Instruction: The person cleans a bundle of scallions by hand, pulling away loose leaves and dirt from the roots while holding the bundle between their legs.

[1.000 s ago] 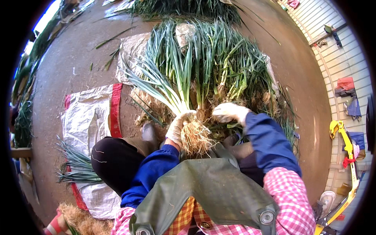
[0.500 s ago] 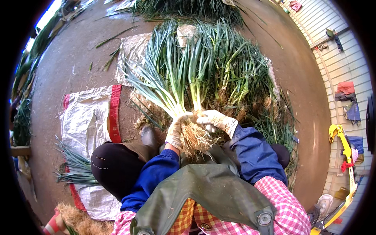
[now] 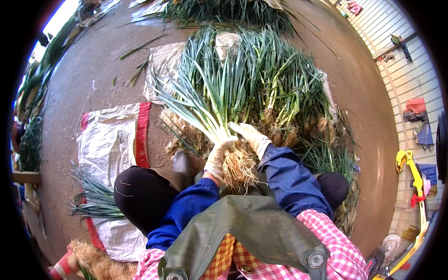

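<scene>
My left hand [image 3: 215, 158], in a pale glove, is closed around a bunch of green onions [image 3: 213, 122] just above the roots. Its tan, stringy roots [image 3: 240, 165] hang toward my lap, while the green leaves fan away to the upper left. My right hand [image 3: 252, 137], gloved alike, is closed at the right side of the same stems, its fingertips against them; some of its fingers are hidden. Beyond both hands lies a broad pile of green onions [image 3: 289, 79], leaves pointing away and roots nearest me.
A white sack with red edges [image 3: 112, 135] lies left, with a smaller bunch of green onions [image 3: 95, 196] on it. More green onions [image 3: 228, 13] lie at the far side. A grey boot [image 3: 181, 162] is near my left knee. A yellow-framed object [image 3: 415, 186] stands by the right wall.
The upright green onions at my right hand now lean in with the bunch in my left hand. My right hand has shifted slightly up along the stems. The whole view has shifted slightly.
</scene>
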`<action>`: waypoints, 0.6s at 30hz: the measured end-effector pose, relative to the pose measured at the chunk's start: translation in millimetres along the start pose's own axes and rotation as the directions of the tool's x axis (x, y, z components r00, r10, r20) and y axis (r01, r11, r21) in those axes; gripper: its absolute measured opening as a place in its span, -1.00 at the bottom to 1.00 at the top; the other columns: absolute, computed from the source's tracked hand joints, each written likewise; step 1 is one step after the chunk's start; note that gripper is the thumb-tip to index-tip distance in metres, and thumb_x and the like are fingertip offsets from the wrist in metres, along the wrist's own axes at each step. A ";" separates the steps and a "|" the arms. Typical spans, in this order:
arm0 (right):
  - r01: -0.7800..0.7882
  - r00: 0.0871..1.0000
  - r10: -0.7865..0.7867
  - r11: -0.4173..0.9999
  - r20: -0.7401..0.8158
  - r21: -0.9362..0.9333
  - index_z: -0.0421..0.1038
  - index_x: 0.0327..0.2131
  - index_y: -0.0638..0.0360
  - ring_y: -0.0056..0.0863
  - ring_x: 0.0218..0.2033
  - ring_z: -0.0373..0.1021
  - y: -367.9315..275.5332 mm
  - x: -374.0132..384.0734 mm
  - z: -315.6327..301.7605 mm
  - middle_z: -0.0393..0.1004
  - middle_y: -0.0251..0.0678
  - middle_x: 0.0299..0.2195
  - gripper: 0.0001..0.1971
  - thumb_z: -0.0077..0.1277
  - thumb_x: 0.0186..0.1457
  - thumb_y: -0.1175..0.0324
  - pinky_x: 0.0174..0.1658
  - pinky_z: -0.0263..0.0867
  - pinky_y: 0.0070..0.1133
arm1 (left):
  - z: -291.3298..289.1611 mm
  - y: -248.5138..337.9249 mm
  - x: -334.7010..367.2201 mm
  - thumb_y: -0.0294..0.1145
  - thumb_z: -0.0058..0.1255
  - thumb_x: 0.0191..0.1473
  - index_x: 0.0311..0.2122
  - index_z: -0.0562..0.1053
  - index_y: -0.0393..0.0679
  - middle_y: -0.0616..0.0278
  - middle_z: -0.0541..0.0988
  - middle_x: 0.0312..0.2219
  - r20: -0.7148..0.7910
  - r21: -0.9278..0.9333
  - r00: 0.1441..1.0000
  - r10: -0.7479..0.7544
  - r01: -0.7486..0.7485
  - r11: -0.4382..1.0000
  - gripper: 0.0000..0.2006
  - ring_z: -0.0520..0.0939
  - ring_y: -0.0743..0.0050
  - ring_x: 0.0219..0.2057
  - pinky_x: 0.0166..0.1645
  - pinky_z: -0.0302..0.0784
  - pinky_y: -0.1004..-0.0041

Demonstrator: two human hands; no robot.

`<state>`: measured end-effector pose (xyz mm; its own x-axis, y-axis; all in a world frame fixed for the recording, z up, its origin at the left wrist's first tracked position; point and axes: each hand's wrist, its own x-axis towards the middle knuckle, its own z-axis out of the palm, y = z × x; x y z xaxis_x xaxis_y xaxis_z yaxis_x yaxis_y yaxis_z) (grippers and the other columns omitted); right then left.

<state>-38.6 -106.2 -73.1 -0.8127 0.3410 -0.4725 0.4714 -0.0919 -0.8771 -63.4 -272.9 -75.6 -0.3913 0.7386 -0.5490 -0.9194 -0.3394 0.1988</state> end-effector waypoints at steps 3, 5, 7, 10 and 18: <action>0.025 0.974 -0.068 0.980 -0.215 -0.195 0.45 -0.29 0.25 -0.48 -0.28 0.39 32.5 16.4 -4.0 0.51 -0.26 -0.37 -0.63 0.04 0.07 0.08 -0.15 0.26 -0.58 | 15.4 -6.7 -0.8 -0.39 0.06 -0.04 -0.19 0.47 -0.26 0.19 0.56 -0.36 0.018 0.007 1.000 0.003 -0.003 1.000 -0.73 0.55 0.36 -0.38 -0.26 0.53 0.42; -0.117 0.929 -0.043 0.908 -0.369 -0.403 0.43 -0.39 0.20 -0.46 -0.45 0.42 1.6 3.8 29.4 0.48 -0.29 -0.52 -0.70 -0.01 0.09 0.12 -0.33 0.30 -0.56 | 4.6 8.3 -11.1 -0.39 0.06 -0.04 -0.19 0.47 -0.26 0.20 0.55 -0.36 -0.010 -0.048 0.999 0.050 -0.051 0.998 -0.73 0.55 0.36 -0.38 -0.23 0.52 0.40; -0.028 0.868 -0.190 0.903 -0.458 -0.428 0.44 -0.40 0.17 -0.46 -0.52 0.42 28.5 12.0 6.4 0.48 -0.29 -0.55 -0.73 -0.05 0.10 0.14 -0.41 0.31 -0.54 | 12.4 -1.2 -3.7 -0.39 0.06 -0.04 -0.19 0.46 -0.24 0.18 0.56 -0.33 0.041 -0.066 0.997 0.070 -0.067 0.996 -0.73 0.56 0.35 -0.34 -0.18 0.51 0.39; -0.048 0.824 -0.244 0.869 -0.512 -0.492 0.45 -0.41 0.13 -0.47 -0.60 0.42 28.3 16.4 3.5 0.48 -0.32 -0.59 -0.75 -0.09 0.12 0.17 -0.49 0.31 -0.53 | 10.2 -3.2 2.7 -0.38 0.07 -0.04 -0.20 0.46 -0.24 0.17 0.56 -0.33 0.048 -0.113 0.997 0.057 -0.051 0.992 -0.73 0.56 0.34 -0.31 -0.17 0.51 0.40; -0.535 0.805 -0.014 0.413 -0.593 -0.737 0.44 -0.30 0.07 -0.48 -0.41 0.45 5.0 12.2 -84.0 0.50 -0.36 -0.45 -0.73 0.02 0.05 0.10 -0.30 0.36 -0.42 | 28.3 11.7 -18.8 -0.30 0.04 -0.02 -0.15 0.43 -0.23 0.02 0.54 -0.21 0.157 -0.078 0.988 0.005 0.008 0.997 -0.68 0.57 0.19 -0.26 -0.07 0.51 0.24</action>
<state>-17.4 -23.9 -76.0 -0.4582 0.8304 -0.3169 0.8819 0.4692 -0.0458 -67.9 -274.3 -40.0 -0.3971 0.8191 -0.4141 -0.9165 -0.3781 0.1308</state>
